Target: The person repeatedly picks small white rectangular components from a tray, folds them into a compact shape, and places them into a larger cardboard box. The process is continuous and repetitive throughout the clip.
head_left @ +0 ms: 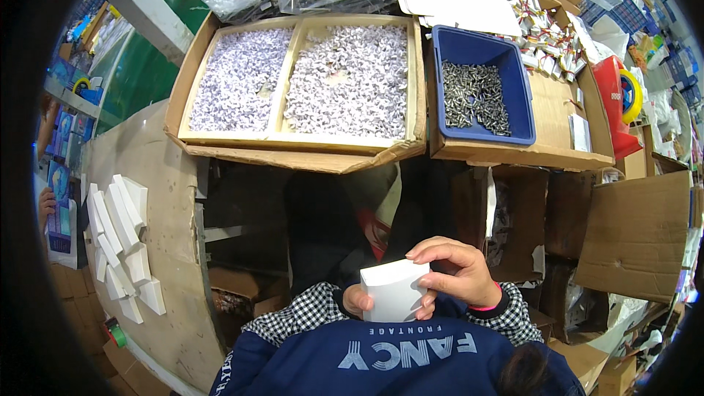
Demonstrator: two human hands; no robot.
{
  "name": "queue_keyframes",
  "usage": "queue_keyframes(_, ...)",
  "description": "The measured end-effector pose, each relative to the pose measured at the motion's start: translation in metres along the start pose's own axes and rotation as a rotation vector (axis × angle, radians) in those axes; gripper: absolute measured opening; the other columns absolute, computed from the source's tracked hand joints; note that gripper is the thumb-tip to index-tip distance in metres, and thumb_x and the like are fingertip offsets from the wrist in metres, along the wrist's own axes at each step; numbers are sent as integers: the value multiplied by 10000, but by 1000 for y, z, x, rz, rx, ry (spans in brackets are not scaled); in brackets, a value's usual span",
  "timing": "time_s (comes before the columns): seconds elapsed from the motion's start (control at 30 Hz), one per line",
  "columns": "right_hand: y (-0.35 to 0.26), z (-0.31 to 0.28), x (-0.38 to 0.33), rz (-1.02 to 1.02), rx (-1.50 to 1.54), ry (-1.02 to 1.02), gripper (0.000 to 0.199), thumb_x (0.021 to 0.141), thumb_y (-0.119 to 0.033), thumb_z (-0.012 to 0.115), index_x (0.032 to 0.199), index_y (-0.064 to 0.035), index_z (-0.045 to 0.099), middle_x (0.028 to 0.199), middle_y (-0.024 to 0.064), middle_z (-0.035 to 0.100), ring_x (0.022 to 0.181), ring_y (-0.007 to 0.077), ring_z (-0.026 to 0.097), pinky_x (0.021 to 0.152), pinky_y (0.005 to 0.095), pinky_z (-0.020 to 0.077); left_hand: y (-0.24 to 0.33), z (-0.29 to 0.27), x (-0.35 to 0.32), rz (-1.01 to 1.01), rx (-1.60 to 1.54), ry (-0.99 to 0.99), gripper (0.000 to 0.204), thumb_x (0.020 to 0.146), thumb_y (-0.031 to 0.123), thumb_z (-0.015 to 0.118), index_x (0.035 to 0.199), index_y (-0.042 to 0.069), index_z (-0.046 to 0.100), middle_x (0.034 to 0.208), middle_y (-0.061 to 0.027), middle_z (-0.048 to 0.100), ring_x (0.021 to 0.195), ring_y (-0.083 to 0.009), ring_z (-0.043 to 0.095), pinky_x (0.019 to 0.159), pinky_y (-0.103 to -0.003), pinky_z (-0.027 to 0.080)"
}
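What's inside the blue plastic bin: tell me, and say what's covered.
The blue plastic bin holds a loose heap of small screw-like metal pieces. Only the top ones show; those buried lower, and the part of the bin's bottom beneath them, cannot be seen.

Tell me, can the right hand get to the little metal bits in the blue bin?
Probably yes: the blue bin is open on top and nothing covers the little metal bits. The right hand is touching the white piece, so it would likely leave that first.
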State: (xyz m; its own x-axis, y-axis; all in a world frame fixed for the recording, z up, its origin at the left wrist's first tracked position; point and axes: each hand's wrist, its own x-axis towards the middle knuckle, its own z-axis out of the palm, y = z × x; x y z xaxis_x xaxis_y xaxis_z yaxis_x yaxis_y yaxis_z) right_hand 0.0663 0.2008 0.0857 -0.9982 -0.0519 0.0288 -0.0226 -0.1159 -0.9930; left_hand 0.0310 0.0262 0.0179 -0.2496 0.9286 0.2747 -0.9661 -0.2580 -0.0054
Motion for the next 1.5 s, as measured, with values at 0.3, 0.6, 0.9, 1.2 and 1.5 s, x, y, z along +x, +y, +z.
queue_keyframes(0.3,-3,-2,2,-101,-81,-43,212,778,-16,709,984,-13,656,1014,133,665,984,237,630,847,324,504,-3,1,-2,-4,17,11,733,656,391,726,1198,17,404,1066,-174,473,945,-271,491,852,-402,381)
queue_keyframes(0.6,-7,-4,2,76,46,111,261,792,1,692,1043,3,624,1084,135,616,1009,215,607,859,301,492,21,10,11,-65,80,52,852,752,471,705,1363,18,321,1235,-284,450,1181,-431,465,987,-505,402)
queue_keyframes(0.9,9,26,7,-174,-577,531,274,716,-3,736,965,-27,623,952,103,619,824,190,601,677,264,496,28,21,20,159,1746,778,1037,607,304,862,1387,48,227,1221,-182,462,1105,-302,523,952,-384,425)
queue_keyframes(1.2,0,8,-5,46,74,162,394,790,-71,704,1168,-18,608,1157,138,561,1005,221,579,843,273,491,47,29,15,-27,1706,630,998,608,259,823,1387,46,237,1243,-203,453,1132,-320,515,942,-380,434)
queue_keyframes(1.5,-5,-10,2,-343,-567,-41,405,719,-230,773,1073,-61,671,1119,98,658,835,243,620,741,322,499,51,31,11,-154,1379,364,1047,660,225,797,1456,25,147,1349,-152,371,1251,-232,390,1031,-333,342)
